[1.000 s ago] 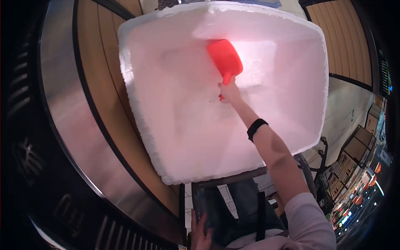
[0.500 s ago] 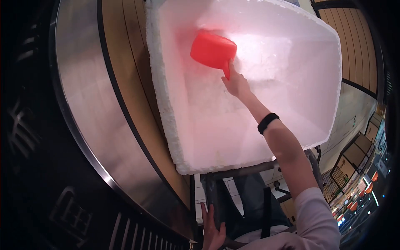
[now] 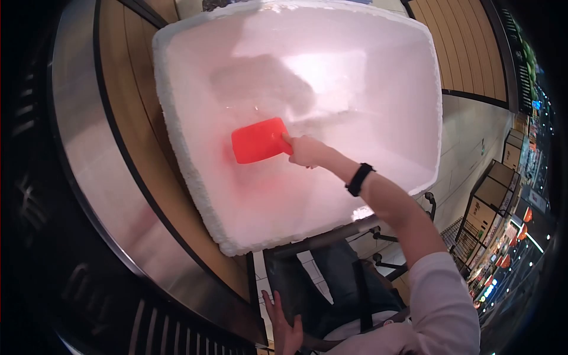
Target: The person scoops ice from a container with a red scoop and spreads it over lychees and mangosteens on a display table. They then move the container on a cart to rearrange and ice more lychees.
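Observation:
My right hand point(image 3: 306, 152), with a black band on its wrist, is wrapped round the handle of a red scoop point(image 3: 259, 142). The scoop is tilted inside a large white foam box point(image 3: 195, 201), over its left half. A red tint shows on the white surface below it. Whether the scoop holds anything cannot be seen. My left hand point(image 3: 285, 328) is low at the bottom of the view, outside the box, with fingers apart and nothing in it.
A wooden panel point(image 3: 148, 148) and a metal-topped counter point(image 3: 118, 177) run along the left. Below the box's near edge is a dark cart bar point(image 3: 313, 242). Slatted wood point(image 3: 458, 47) stands at upper right. Lit stalls point(image 3: 503, 236) lie beyond.
The red scoop has come nearer to me and turned, its head now pointing left. My view has shifted, so the box sits further left. My left hand stays low and open.

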Tool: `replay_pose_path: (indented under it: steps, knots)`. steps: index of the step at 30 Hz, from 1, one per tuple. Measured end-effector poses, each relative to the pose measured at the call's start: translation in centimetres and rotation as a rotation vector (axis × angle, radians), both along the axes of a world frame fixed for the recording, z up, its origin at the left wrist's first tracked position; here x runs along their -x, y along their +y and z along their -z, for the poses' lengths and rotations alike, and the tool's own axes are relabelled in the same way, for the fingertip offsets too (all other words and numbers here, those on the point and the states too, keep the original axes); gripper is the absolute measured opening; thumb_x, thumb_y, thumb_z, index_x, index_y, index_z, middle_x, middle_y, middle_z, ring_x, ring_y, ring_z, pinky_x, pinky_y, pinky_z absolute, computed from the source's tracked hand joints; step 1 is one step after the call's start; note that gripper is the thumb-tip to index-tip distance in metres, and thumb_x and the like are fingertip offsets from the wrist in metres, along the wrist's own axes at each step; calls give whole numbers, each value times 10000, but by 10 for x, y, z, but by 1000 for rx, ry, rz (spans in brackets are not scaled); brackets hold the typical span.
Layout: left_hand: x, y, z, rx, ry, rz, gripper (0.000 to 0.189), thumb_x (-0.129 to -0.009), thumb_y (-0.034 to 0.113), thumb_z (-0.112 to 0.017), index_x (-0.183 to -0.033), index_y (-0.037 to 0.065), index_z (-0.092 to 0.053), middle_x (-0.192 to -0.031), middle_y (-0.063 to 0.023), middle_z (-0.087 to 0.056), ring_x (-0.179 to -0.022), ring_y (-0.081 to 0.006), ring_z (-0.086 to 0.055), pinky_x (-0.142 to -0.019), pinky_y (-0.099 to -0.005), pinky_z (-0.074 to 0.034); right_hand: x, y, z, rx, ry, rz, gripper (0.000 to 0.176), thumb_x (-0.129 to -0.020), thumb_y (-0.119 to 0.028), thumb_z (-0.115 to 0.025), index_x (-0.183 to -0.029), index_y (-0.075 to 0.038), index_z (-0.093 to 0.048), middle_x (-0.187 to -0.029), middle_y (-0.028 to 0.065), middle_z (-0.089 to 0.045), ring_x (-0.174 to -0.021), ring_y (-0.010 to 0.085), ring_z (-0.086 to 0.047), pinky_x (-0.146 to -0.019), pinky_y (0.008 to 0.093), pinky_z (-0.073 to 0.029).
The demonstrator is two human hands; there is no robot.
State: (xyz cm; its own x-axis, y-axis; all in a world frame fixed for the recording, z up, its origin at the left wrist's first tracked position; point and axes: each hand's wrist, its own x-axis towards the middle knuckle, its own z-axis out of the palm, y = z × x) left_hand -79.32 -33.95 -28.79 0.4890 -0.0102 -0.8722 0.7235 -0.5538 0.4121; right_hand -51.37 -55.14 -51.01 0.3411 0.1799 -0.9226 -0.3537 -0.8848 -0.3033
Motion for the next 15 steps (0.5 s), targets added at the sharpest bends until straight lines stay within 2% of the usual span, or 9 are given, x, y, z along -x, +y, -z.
replay_pose_path:
  steps: [2, 3, 5, 6, 8, 9, 11, 13, 15]
  knots:
    - [-15, 1, -1, 44, 13, -17, 740, -750, 35, -575, -1385, 75, -196, -1441, -226, -73, -1317, -416, -142, -1052, -463, -228, 20, -36, 16, 69, -356, -238, 695, -771, -192, -481, -1395, -117, -183, -896, 189, -623, -777, 312, -626, -687, 433, -500]
    - [-16, 1, -1, 45, 14, -17, 740, -750, 35, -575, -1385, 75, -196, -1441, -226, -73, -1317, -416, -142, -1052, -463, -228, 18, -54, 6, 101, -342, -177, 695, -780, -235, -503, -1396, -165, -187, -959, 208, -607, -884, 356, -595, -746, 473, -468]
    - [-15, 2, -1, 67, -7, 47, 781, -722, -41, -543, -1393, 65, -157, -1447, -227, -3, -1327, -419, -94, -1063, -456, -218, 7, -88, -7, 239, -306, -176, 701, -792, -257, -515, -1401, -228, -169, -969, 229, -595, -852, 367, -600, -722, 468, -477]
    - [6, 7, 7, 68, -5, 49, 781, -722, -41, -543, -1393, 65, -157, -1447, -227, -3, -1327, -419, -94, -1063, -456, -218, 8, -110, 4, 329, -433, -230, 695, -793, -258, -513, -1399, -215, -175, -922, 211, -609, -815, 360, -611, -706, 467, -482]
    - [68, 22, 27, 65, 110, 1, 731, -770, 147, -549, -1404, 109, -187, -1458, -198, -82, -1329, -385, -120, -1071, -435, -179, 3, -146, 23, 507, -473, -276, 624, -804, -212, -480, -1372, -124, -238, -909, 186, -617, -789, 342, -622, -678, 446, -495]
    - [61, 20, 25, 62, 111, 3, 731, -770, 147, -549, -1404, 109, -187, -1458, -198, -82, -1329, -385, -120, -1071, -435, -179, 7, -168, 45, 589, -565, -294, 559, -811, -189, -466, -1330, -73, -295, -910, 185, -612, -779, 326, -627, -668, 435, -502]
    - [22, 10, 11, 50, 41, 28, 731, -775, 164, -544, -1407, 110, -178, -1460, -192, -79, -1330, -384, -119, -1070, -437, -180, 17, -198, 64, 672, -573, -282, 548, -814, -205, -495, -1303, -60, -293, -949, 187, -592, -771, 345, -617, -668, 442, -498]
    - [-17, -1, -4, 40, -25, 51, 732, -781, 180, -539, -1410, 111, -170, -1463, -186, -77, -1331, -382, -118, -1069, -438, -181, 28, -210, 70, 811, -662, -303, 505, -805, -156, -457, -1285, -53, -336, -885, 174, -600, -752, 291, -636, -628, 426, -511]
    - [-9, 0, -4, 39, -48, 67, 733, -784, 188, -536, -1411, 112, -165, -1464, -183, -75, -1331, -381, -118, -1069, -439, -182, 33, -196, 60, 872, -538, -365, 536, -797, -156, -471, -1297, -59, -304, -872, 186, -608, -765, 278, -639, -618, 424, -510]
